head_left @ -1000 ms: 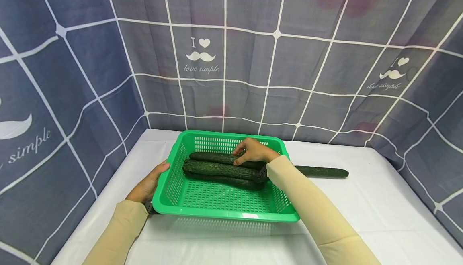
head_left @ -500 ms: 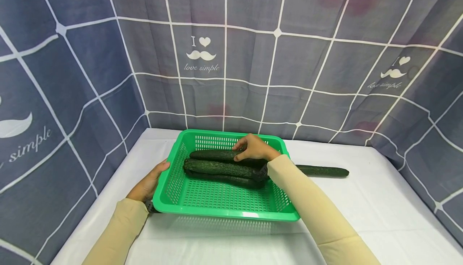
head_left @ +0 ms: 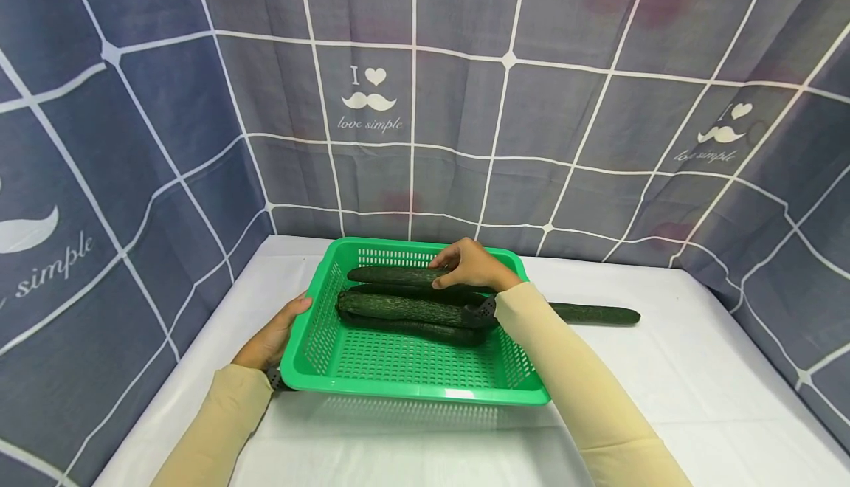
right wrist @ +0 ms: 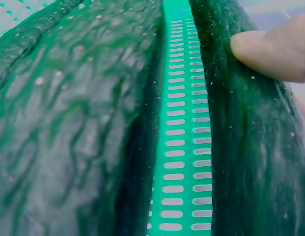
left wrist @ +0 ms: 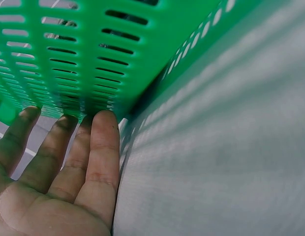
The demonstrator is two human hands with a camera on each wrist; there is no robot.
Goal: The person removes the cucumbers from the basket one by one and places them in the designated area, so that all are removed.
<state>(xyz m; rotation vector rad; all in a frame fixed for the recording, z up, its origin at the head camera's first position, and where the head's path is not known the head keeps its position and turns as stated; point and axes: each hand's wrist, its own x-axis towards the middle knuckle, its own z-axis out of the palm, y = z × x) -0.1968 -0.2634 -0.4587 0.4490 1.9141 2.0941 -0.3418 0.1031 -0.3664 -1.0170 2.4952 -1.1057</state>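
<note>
In the head view, my right hand [head_left: 474,264] reaches into a green perforated basket [head_left: 425,392] and pinches a dark green cucumber [head_left: 392,275] near the back wall. The right wrist view shows the thumb [right wrist: 270,51] pressed on this cucumber's side, with a gap between it and a bumpy cucumber [right wrist: 78,123]. That bumpy cucumber [head_left: 405,308] lies mid-basket, close to other cucumbers, partly hidden by the right wrist. My left hand [head_left: 275,336] is at the basket's left side. Its nearly straight fingers touch the outer wall [left wrist: 137,64] in the left wrist view; the thumb is hidden there.
Another cucumber [head_left: 594,314] lies on the white tablecloth [head_left: 690,369] right of the basket, partly behind the right forearm. A grey checked curtain [head_left: 451,125] with white lines hangs behind and on both sides. Black wrist straps show on both arms.
My right hand has risen slightly toward the back wall with the pinched cucumber, and a dark gap has opened between it and the others. The left hand and basket look still.
</note>
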